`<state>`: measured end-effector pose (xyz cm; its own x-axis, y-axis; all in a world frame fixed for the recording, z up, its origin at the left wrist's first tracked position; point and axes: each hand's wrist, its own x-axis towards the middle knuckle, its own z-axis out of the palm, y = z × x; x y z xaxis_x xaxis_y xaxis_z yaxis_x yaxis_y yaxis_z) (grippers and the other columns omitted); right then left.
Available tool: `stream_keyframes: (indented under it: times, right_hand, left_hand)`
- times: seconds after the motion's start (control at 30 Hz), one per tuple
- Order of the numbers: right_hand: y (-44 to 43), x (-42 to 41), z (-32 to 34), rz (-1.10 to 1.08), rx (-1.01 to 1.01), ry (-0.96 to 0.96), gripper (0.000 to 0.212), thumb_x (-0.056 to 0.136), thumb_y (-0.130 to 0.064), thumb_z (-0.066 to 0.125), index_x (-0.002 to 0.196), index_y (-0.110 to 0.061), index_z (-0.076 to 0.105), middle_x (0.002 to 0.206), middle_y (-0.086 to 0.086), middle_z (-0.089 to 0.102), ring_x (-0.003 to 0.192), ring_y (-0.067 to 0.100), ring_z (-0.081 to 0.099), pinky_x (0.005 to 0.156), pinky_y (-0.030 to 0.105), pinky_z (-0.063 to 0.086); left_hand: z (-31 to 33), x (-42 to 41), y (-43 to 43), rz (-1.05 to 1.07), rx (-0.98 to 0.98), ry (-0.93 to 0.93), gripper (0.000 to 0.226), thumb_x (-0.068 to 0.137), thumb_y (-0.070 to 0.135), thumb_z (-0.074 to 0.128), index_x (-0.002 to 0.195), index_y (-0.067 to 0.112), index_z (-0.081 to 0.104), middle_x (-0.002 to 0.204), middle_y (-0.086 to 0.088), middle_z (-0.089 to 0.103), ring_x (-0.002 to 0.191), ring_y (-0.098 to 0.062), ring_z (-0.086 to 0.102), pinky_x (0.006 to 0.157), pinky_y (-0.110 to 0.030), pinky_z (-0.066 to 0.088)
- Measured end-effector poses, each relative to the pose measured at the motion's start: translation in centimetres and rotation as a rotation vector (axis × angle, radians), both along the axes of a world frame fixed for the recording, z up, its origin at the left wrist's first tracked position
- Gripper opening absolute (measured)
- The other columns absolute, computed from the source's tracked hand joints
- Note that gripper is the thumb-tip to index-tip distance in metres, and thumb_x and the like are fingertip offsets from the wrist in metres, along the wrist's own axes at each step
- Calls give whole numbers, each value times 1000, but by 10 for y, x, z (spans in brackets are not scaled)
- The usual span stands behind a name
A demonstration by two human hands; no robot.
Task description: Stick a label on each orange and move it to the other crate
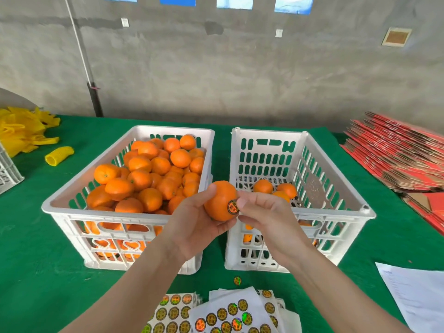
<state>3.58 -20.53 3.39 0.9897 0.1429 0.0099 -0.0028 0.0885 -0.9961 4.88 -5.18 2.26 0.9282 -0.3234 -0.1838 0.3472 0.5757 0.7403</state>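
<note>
My left hand [195, 221] grips an orange [219, 200] above the gap between two white crates. A round dark label [233, 206] sits on the orange's right side. My right hand [262, 213] touches the label's edge with thumb and fingertips, fingers curled. The left crate [61, 200] is heaped with several unlabelled oranges [149, 174]. The right crate [336, 188] holds a few oranges [275, 188] at its bottom. Sheets of round holographic labels [223, 313] lie on the green table in front of me.
A loose label [237, 280] lies on the green cloth [36, 260] before the crates. Yellow foam nets [26, 133] are at the far left, a stack of red flattened cartons [396, 155] at the right, white paper [418, 294] at the lower right.
</note>
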Motion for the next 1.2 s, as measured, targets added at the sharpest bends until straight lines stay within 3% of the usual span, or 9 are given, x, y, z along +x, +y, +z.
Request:
stream_keyframes:
  times: [0.2, 0.4, 0.53, 0.67, 0.77, 0.9, 1.03, 1.13, 1.2]
  right_hand:
    - [-3, -3, 3, -25, -77, -31, 12, 89, -12, 61, 84, -11, 73, 106, -6, 68, 110, 14, 60, 101, 35, 44]
    - [-3, -1, 2, -65, -161, -91, 20, 89, -12, 61, 74, -21, 69, 97, -9, 68, 100, 12, 62, 90, 29, 48]
    - [-3, 0, 1, -100, -178, -129, 17, 89, -14, 61, 75, -21, 68, 96, -4, 68, 95, 12, 62, 87, 28, 49]
    - [2, 0, -6, -187, -145, -154, 13, 89, -16, 61, 78, -20, 65, 95, -4, 67, 90, 8, 61, 85, 27, 48]
    - [6, -1, -11, -225, -161, -215, 9, 89, -16, 61, 82, -21, 63, 94, -9, 65, 90, -4, 59, 78, 13, 45]
    - [9, -3, -15, -273, -175, -300, 11, 87, -14, 65, 91, -22, 59, 94, -7, 63, 88, -1, 59, 76, 18, 49]
    - [5, 2, -16, -247, -181, -294, 49, 83, -25, 71, 120, -34, 41, 108, -11, 57, 94, 0, 60, 79, 24, 54]
    - [8, 3, -19, -94, -392, -382, 53, 85, -42, 64, 131, -33, 40, 121, -15, 52, 111, -3, 50, 91, 25, 48]
    - [10, 11, -19, -76, -527, -493, 64, 80, -32, 69, 135, -29, 37, 126, -13, 46, 116, 3, 46, 94, 23, 45]
  left_hand:
    - [-6, -3, -10, 35, -4, 16, 22, 77, 28, 63, 88, 16, 78, 95, -11, 74, 85, -24, 69, 82, -39, 52]
    - [-4, -4, -15, 19, -13, -17, 20, 77, 29, 60, 77, 24, 80, 92, -7, 75, 85, -22, 69, 80, -37, 54]
    - [-2, -5, -18, 27, -55, 3, 24, 76, 26, 62, 92, 15, 76, 94, -10, 74, 81, -23, 72, 74, -37, 56]
    - [1, -6, -23, 38, -83, 10, 37, 75, 24, 62, 109, 11, 61, 98, -12, 74, 86, -26, 72, 83, -41, 55]
    - [2, -7, -25, 34, -109, 9, 40, 75, 24, 60, 113, 9, 59, 103, -14, 72, 92, -27, 71, 80, -41, 57]
    - [0, -5, -25, 48, -117, 6, 45, 75, 23, 59, 117, 8, 57, 103, -14, 72, 93, -27, 69, 77, -40, 58]
    - [-4, -1, -22, 106, -99, 15, 44, 71, 23, 59, 114, 13, 57, 100, -14, 69, 95, -29, 64, 81, -43, 53]
    - [-5, 4, -22, 101, -1, -37, 44, 71, 28, 59, 112, 14, 58, 99, -11, 71, 95, -27, 65, 83, -41, 53]
    - [-2, 11, -25, 80, 85, -104, 38, 75, 33, 58, 109, 17, 61, 95, -6, 73, 91, -22, 68, 84, -38, 53]
